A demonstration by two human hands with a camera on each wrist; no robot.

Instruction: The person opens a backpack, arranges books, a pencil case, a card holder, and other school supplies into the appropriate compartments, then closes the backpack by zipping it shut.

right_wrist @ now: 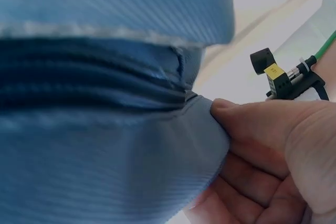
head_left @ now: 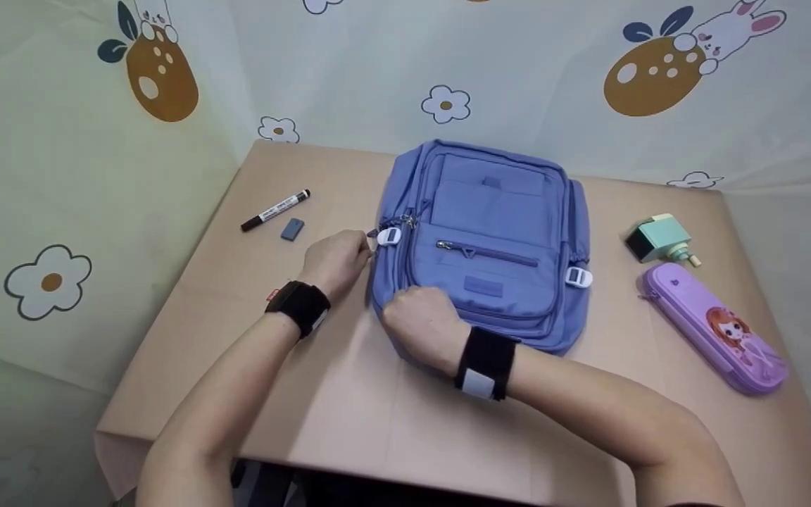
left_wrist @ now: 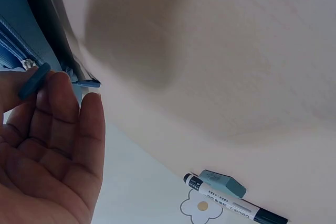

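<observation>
A blue backpack [head_left: 493,208] lies on the table with its zipped front facing up. At its left side, my left hand [head_left: 335,264] pinches a blue zipper pull [left_wrist: 34,81] between thumb and forefinger, the other fingers loosely bent. The metal zipper slider [left_wrist: 28,64] shows just beyond the thumb. My right hand [head_left: 425,325] is at the bag's lower left corner, where thumb and fingers pinch a blue fabric edge [right_wrist: 207,135]. Dark folds of the bag gape beside that grip in the right wrist view.
Left of the bag lie a black-and-white marker [head_left: 276,210] and a small blue-grey eraser [head_left: 293,229]. To the right are a mint-green pencil sharpener-like block [head_left: 661,238] and a purple pencil case [head_left: 712,327]. Patterned cloth [head_left: 539,91] hangs behind the table [head_left: 349,415].
</observation>
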